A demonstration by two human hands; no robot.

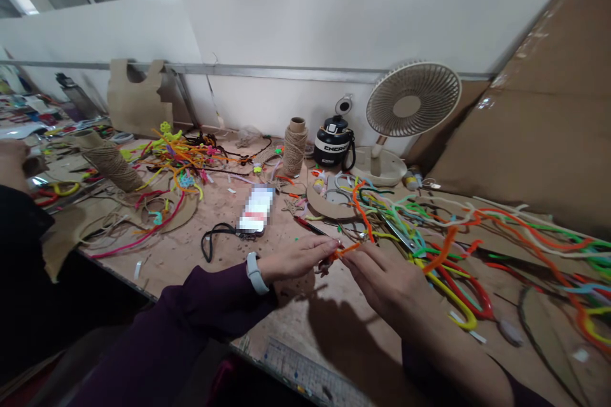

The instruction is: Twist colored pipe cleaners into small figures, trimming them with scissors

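Observation:
My left hand (pixel 300 257), with a pale watch on its wrist, reaches in from the left, fingers closed on a small orange piece (pixel 340 253). Close against it, my right hand (pixel 382 273) pinches the same orange pipe cleaner, whose strand shows between the fingertips. Both hands are above the wooden table (pixel 281 318). Something small and brownish hangs under the left fingertips, too small to make out. Beyond the hands lies a phone (pixel 256 210) with a black strap. A red pencil-like item (pixel 308 225) lies just past the left fingers.
Colourful pipe cleaners (pixel 449 229) and red-handled scissors (pixel 480 292) spread at the right. Behind stand a twine spool (pixel 295 147), a black bottle (pixel 333 143) and a fan (pixel 413 102). A clear ruler (pixel 305 369) lies at the front edge. Another person's hand (pixel 12 162) shows far left.

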